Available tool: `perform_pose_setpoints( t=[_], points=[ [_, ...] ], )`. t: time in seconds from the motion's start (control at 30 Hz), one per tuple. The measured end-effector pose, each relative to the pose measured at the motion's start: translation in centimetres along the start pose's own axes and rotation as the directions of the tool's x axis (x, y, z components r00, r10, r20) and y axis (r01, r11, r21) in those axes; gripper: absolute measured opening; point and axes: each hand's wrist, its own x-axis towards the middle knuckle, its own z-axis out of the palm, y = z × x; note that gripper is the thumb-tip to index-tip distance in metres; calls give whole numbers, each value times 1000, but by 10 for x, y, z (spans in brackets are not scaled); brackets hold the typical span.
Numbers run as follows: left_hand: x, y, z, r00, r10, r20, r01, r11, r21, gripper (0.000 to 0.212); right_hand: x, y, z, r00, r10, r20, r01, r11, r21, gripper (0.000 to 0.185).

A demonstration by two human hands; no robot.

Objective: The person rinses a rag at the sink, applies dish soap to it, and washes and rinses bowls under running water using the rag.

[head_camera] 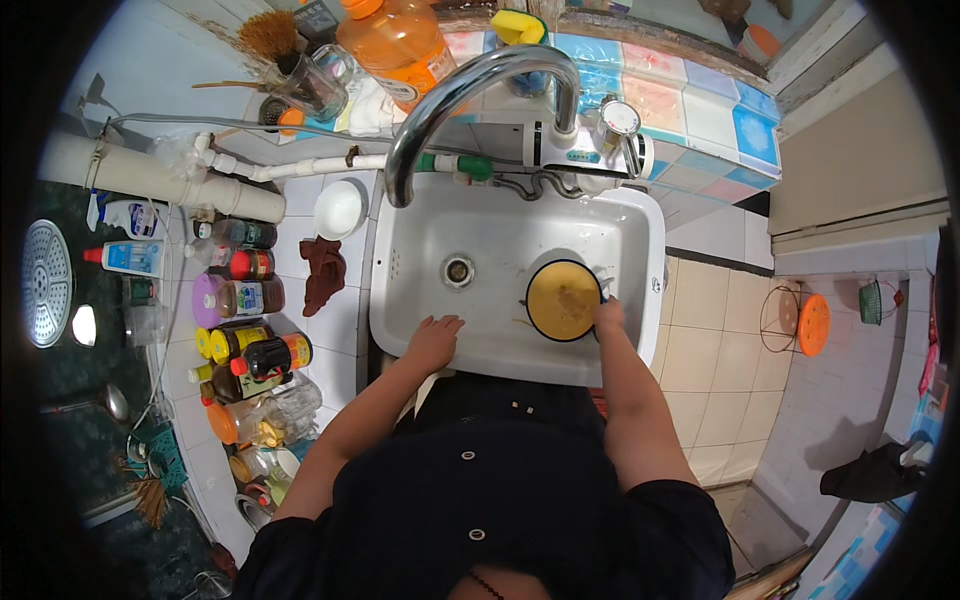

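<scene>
In the right half of the white ceramic sink (495,330) sits a round yellow enamel-like pot (564,300) with a dark blue rim. My right hand (609,315) grips it at its right side, where a handle is mostly covered by the fingers. Whether the yellow is the pot's inside or its contents, I cannot tell. Over the sink's front left rim rests my left hand (436,341), bare, its fingers spread slightly. To the left of the pot is the metal drain (457,271), uncovered. A chrome gooseneck faucet (450,97) arches over the sink's back left.
Left of the sink, a white bowl (340,210) and a brown cloth (324,276) lie on the tiled counter. Several bottles and jars (251,296) crowd farther left. On the back ledge stand a large orange bottle (397,52) and a yellow-green sponge (519,28).
</scene>
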Motion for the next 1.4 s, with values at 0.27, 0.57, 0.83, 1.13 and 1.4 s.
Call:
perform_pose_setpoints(
  t=[0.27,0.57,0.83,1.13,1.4],
  points=[
    [-11,-5,-6,995,-84,-48,78,990,-120,31,9,-28,73,944,-64,323,-55,936,349,51],
    [13,-53,-19,885,-441,-147,154,577,-802,27,16,-13,66,981,-190,49,174,957,234,42],
    [66,-154,-104,673,-727,138,-373,-494,-785,36,-55,-40,-8,971,-181,156,74,847,526,61],
    [106,-204,-89,689,-673,268,-396,-660,-638,28,-143,-130,-91,825,-525,-207,536,844,-6,42],
    [73,-127,-97,864,-461,204,14,-383,-924,55,-153,-215,-199,624,-536,-568,556,816,-159,34]
  ],
)
